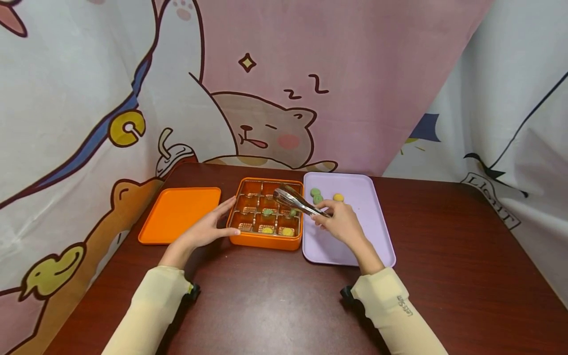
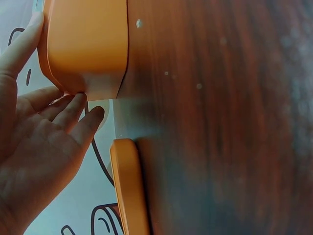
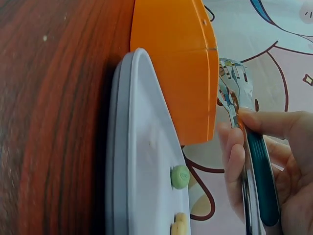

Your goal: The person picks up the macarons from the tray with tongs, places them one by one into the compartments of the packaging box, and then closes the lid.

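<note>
Right hand [image 1: 340, 223] grips the tongs [image 1: 296, 200], their long axis aimed at 10 o'clock over the box [image 1: 266, 241], while the left hand [image 1: 207, 229], fingers outstretched, touches its 9 o'clock side!

Orange box [image 1: 266, 241], lilac tray [image 1: 346, 251], red-brown bench [image 1: 266, 296]
Flat panel [image 1: 179, 212] in matching orange; tongs [image 1: 290, 198] in shiny silver with a dark green handle strip [image 3: 261, 176]; green round pieces [image 1: 317, 199]; yellow round pieces [image 1: 338, 197]; bench streaked with darker grain; cream sleeves [image 1: 151, 303], one with dark lettering [image 1: 405, 305]; cloth [image 1: 377, 74] in white and pink, patterned with dark-outlined cartoon animals [image 1: 266, 130] and a blue band [image 1: 88, 148]
</note>
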`<state>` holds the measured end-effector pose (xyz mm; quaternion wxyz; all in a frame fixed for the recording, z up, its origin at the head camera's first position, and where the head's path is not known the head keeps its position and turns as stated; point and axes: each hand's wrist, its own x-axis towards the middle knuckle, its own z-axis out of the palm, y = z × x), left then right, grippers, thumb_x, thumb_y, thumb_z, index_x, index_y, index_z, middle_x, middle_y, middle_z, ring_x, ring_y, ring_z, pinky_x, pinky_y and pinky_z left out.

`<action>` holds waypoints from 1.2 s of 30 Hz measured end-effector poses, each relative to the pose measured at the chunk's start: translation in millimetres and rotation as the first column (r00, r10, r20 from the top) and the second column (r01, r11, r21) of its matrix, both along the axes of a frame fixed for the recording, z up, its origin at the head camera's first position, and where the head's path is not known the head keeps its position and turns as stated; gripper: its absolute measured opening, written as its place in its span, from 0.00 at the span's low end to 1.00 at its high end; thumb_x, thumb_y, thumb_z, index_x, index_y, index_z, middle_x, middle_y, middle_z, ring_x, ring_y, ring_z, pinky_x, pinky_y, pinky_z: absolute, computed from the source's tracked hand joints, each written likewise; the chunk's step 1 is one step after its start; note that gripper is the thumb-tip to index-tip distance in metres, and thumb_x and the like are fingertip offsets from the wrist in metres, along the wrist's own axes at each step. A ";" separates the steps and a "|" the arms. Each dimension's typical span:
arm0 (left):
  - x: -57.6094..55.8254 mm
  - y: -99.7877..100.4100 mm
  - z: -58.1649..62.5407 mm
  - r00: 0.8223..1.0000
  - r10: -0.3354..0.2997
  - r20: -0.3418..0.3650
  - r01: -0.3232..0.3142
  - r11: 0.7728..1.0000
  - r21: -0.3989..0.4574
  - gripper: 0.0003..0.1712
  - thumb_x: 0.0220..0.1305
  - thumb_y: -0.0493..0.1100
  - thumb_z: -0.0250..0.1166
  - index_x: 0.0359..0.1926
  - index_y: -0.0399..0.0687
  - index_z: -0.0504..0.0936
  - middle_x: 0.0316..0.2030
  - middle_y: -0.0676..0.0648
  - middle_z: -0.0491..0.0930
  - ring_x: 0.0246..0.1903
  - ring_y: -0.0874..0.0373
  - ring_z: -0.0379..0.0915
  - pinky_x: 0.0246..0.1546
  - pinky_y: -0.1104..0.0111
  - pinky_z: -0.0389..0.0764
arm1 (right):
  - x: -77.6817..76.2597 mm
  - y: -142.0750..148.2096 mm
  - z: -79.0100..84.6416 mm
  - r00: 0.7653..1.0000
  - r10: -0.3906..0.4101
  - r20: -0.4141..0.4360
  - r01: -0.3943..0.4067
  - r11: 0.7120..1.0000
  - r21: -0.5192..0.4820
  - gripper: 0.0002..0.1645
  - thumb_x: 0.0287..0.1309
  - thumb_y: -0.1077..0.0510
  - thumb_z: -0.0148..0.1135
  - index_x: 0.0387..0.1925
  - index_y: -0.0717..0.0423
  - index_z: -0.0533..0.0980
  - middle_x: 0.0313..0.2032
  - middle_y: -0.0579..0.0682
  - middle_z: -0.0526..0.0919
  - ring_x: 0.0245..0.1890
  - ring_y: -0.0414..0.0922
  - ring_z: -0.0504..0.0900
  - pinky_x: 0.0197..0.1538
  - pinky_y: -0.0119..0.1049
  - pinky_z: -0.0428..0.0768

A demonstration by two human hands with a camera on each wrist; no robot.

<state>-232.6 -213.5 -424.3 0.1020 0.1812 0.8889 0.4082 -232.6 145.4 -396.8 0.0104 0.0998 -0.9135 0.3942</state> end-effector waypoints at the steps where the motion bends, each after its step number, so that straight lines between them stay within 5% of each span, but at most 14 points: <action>1: 0.0 0.0 -0.1 1.000 0.000 0.000 0.000 1.000 0.000 0.56 0.61 0.50 0.71 0.80 0.45 0.47 0.80 0.40 0.42 0.78 0.38 0.38 0.73 0.37 0.47 | -0.1 1.6 0.3 1.000 -0.003 0.002 0.003 1.000 -0.001 0.16 0.58 0.56 0.70 0.46 0.59 0.83 0.27 0.52 0.89 0.22 0.38 0.84 0.27 0.31 0.77; 23: 0.3 -0.1 -1.5 1.000 0.003 0.006 -0.003 1.000 -0.004 0.56 0.61 0.52 0.71 0.80 0.47 0.47 0.80 0.41 0.42 0.79 0.38 0.37 0.73 0.36 0.47 | 0.9 49.5 -3.6 0.995 -0.096 -0.027 0.096 0.995 -0.005 0.22 0.56 0.55 0.72 0.51 0.61 0.82 0.27 0.55 0.88 0.22 0.36 0.80 0.24 0.30 0.72; 36: 0.2 -0.2 -0.7 1.000 0.003 0.009 -0.003 1.000 0.000 0.55 0.62 0.48 0.70 0.80 0.47 0.46 0.80 0.40 0.41 0.79 0.38 0.37 0.73 0.36 0.47 | 14.6 92.2 -7.0 0.985 -0.167 -0.048 0.169 0.984 0.055 0.25 0.56 0.52 0.72 0.52 0.61 0.81 0.26 0.55 0.88 0.22 0.35 0.79 0.24 0.31 0.71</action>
